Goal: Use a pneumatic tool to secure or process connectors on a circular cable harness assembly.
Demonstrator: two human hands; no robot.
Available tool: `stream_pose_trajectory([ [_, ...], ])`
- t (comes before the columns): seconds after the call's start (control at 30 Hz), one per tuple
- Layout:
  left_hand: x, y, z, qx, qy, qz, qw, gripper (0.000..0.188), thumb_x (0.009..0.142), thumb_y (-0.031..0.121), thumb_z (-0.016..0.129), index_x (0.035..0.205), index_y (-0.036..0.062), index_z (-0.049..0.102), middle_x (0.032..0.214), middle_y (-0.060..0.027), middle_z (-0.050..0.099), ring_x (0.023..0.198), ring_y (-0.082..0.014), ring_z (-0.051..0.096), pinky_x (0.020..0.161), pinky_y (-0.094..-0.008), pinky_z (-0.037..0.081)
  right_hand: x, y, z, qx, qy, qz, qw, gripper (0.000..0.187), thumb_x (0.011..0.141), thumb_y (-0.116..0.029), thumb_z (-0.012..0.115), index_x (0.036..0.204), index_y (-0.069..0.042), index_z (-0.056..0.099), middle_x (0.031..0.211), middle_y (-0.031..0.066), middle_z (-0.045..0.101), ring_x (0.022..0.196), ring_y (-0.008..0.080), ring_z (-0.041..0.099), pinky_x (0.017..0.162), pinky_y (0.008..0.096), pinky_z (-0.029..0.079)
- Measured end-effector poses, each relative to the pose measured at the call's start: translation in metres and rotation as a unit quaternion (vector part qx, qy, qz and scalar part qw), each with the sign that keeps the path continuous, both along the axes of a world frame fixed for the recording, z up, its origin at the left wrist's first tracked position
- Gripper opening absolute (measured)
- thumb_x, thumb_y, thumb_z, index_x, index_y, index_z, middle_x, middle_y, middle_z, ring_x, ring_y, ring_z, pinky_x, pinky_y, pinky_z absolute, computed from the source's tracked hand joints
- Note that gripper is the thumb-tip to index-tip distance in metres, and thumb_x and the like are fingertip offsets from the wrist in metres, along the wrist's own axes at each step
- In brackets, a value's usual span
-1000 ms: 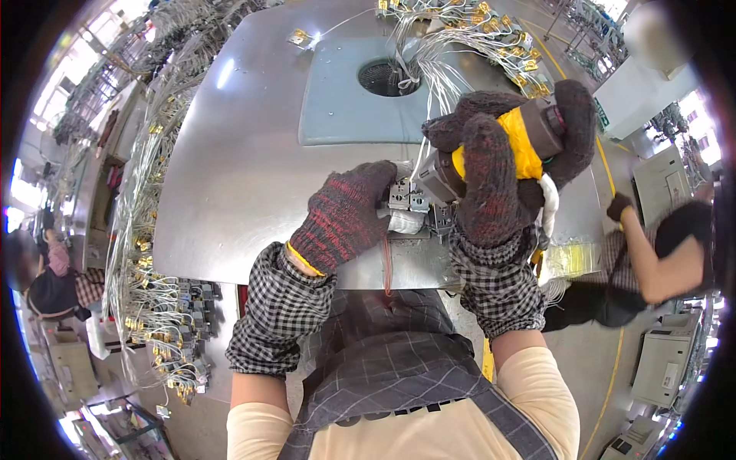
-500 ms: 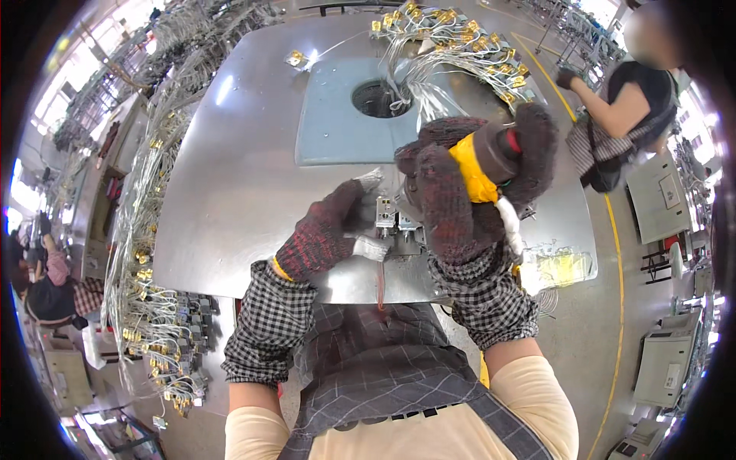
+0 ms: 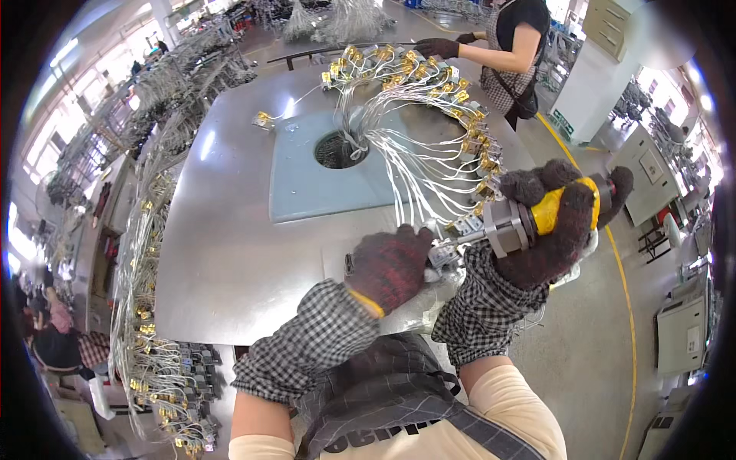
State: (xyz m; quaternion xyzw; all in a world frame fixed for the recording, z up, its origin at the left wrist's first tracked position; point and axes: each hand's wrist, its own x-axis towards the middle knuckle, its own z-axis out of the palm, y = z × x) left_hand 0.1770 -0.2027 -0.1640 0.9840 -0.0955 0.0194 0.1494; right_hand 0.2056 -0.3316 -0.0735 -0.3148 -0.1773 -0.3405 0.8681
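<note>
My right hand (image 3: 563, 245), in a dark knitted glove, is wrapped round a yellow and dark-grey power screwdriver (image 3: 507, 228). The tool lies almost level, its thin shaft pointing left. At the shaft's tip is a small silver metal part (image 3: 443, 257) close to the table's near edge. Fingers of my left hand (image 3: 391, 268), gloved in dark red and black, close on this part from the left; its fingertips are partly hidden. Just beyond, white wires (image 3: 418, 180) fan out to small connector blocks with yellow pieces (image 3: 471, 138).
The steel table (image 3: 230, 253) carries a blue-grey plate (image 3: 295, 180) with a round hole that the wires run into. A lone yellow-ended connector (image 3: 264, 119) lies at the far left. Hanging wire bundles (image 3: 142, 307) line the left side. A co-worker (image 3: 517, 46) stands beyond the far right corner.
The screwdriver has swung down and right, its shaft now pointing left. My left hand has moved right and closed in at the metal part. The view has turned, and the co-worker appears farther back.
</note>
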Motion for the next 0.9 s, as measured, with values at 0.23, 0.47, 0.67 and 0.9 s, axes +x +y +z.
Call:
stream_pose_trajectory([
  [0.23, 0.092, -0.061, -0.064, -0.202, -0.026, 0.134, 0.970, 0.041, 0.082, 0.016, 0.067, 0.122, 0.0072, 0.062, 0.104, -0.0157, 0.069, 0.087, -0.0328, 0.070, 0.075, -0.0426, 0.056, 0.011, 0.002, -0.008, -0.001, -0.029, 0.040, 0.999, 0.072, 0.087, -0.015, 0.064, 0.148, -0.017, 0.025, 0.088, 0.0154, 0.060, 0.065, 0.0222, 0.061, 0.058, 0.0380, 0.057],
  [0.47, 0.080, -0.028, 0.008, -0.171, 0.087, -0.071, 0.979, 0.056, 0.080, 0.019, 0.070, 0.132, 0.0074, 0.054, 0.112, -0.0190, 0.067, 0.099, -0.0343, 0.067, 0.084, -0.0435, 0.054, 0.021, 0.001, -0.008, -0.013, 0.048, 0.074, 0.996, 0.059, 0.092, -0.013, 0.062, 0.145, -0.020, 0.037, 0.088, 0.0093, 0.060, 0.065, 0.0150, 0.055, 0.061, 0.0316, 0.051],
  [0.67, 0.166, 0.164, 0.023, 0.085, -0.233, -0.019, 0.968, 0.068, 0.074, 0.027, 0.078, 0.134, 0.0106, 0.050, 0.126, -0.0138, 0.060, 0.115, -0.0318, 0.058, 0.096, -0.0434, 0.047, 0.025, 0.010, -0.024, -0.114, 0.086, 0.100, 0.985, 0.063, 0.094, -0.018, 0.058, 0.149, -0.016, 0.028, 0.084, 0.0092, 0.057, 0.064, 0.0154, 0.055, 0.059, 0.0304, 0.051],
  [0.9, 0.265, 0.273, 0.031, 0.282, -0.112, 0.096, 0.948, 0.047, 0.092, 0.019, 0.057, 0.138, 0.0164, 0.047, 0.125, -0.0176, 0.061, 0.114, -0.0335, 0.060, 0.100, -0.0416, 0.048, 0.017, 0.046, -0.036, -0.109, 0.182, 0.166, 0.963, 0.077, 0.089, -0.018, 0.057, 0.152, -0.010, 0.014, 0.074, 0.0135, 0.058, 0.049, 0.0182, 0.055, 0.050, 0.0355, 0.055],
])
